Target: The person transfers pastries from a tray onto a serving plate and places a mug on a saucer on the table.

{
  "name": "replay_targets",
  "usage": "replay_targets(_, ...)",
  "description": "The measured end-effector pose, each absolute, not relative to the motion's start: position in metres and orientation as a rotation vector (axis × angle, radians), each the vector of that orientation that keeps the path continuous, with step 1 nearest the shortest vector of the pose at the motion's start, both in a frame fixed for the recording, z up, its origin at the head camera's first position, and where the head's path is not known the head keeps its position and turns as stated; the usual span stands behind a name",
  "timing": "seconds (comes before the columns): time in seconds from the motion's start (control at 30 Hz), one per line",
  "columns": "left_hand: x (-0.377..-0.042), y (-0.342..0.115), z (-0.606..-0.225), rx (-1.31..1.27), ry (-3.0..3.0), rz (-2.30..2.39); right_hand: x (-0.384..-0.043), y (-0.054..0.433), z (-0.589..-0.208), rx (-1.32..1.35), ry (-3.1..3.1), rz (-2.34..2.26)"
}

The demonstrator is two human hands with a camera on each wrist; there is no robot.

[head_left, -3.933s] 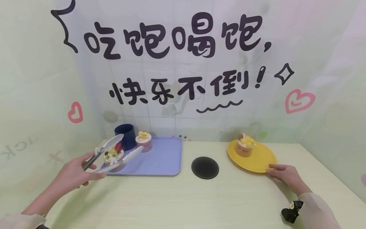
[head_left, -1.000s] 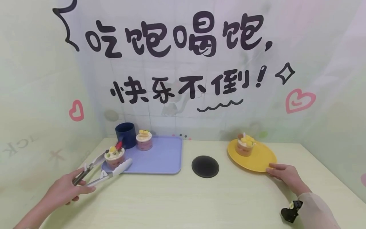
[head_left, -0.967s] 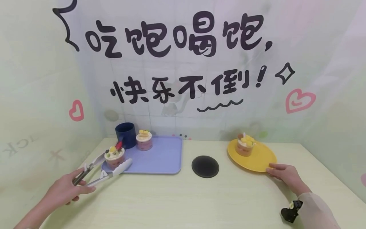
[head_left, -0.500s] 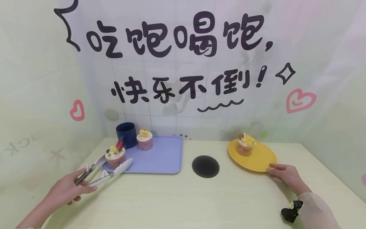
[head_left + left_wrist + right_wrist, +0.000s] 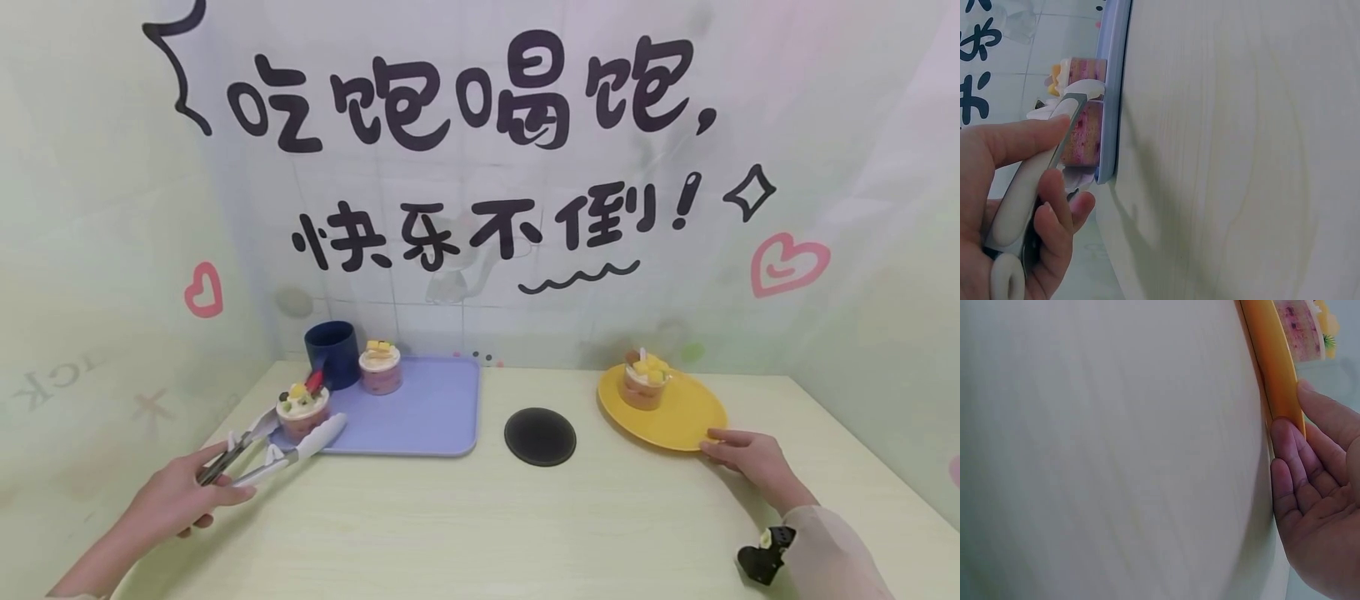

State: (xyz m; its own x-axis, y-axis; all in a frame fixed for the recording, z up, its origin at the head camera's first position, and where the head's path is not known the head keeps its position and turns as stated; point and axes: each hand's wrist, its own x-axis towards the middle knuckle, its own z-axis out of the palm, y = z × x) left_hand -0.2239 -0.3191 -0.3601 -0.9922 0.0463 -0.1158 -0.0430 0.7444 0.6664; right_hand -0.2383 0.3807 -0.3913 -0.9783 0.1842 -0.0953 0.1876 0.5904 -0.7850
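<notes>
My left hand (image 5: 176,497) grips metal tongs (image 5: 324,435) with pale tips. The tips straddle a small dessert cup (image 5: 303,414) topped with cream and fruit, at the near left corner of the lavender tray (image 5: 427,417). Whether both tips touch the cup, I cannot tell. In the left wrist view, the thumb lies along one arm of the tongs (image 5: 1022,197) and the fingers curl around the other side. My right hand (image 5: 752,460) pinches the near right rim of a yellow plate (image 5: 693,421), thumb on top and fingertips beneath. Another dessert cup (image 5: 643,390) stands on that plate.
A navy mug (image 5: 333,357) and a further dessert cup (image 5: 381,375) stand at the tray's back left. Between tray and plate lies a round black coaster (image 5: 540,437). Printed curtains (image 5: 480,329) enclose the table at the back and both sides.
Since the oldest frame, the left hand has lowered the tongs from above the cup to either side of it. Lately the tips have drawn slightly closer. The right hand stays on the plate.
</notes>
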Motion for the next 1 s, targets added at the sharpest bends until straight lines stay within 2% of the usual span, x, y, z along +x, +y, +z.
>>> replay_targets(1.0,-0.2266,-0.3163,-0.3624,-0.012,2.868,1.024,-0.2366,0.3811,-0.3910,0.327,2.799,-1.381)
